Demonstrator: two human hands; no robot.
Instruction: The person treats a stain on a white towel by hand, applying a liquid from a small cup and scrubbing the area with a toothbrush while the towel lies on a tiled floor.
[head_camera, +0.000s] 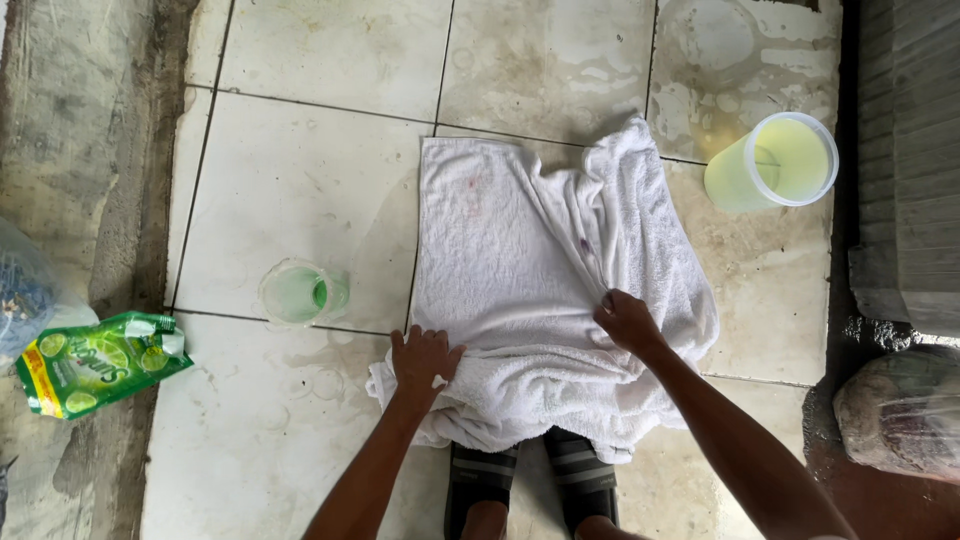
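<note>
A white towel (500, 250) lies spread on the wet tiled floor (300, 170), bunched along its near edge and folded over at its right side. My left hand (424, 358) presses flat on the crumpled near-left corner. My right hand (626, 320) pinches a fold of the towel right of centre. A few small dark stains show on the cloth. My feet in dark striped sandals (530, 480) stand just under the towel's near edge.
A small clear glass of green liquid (300, 293) stands left of the towel. A large plastic tub of yellow-green liquid (775, 162) sits at the upper right. A green refill pouch (100, 362) lies on the concrete strip at left. A wrapped bundle (900, 410) rests at right.
</note>
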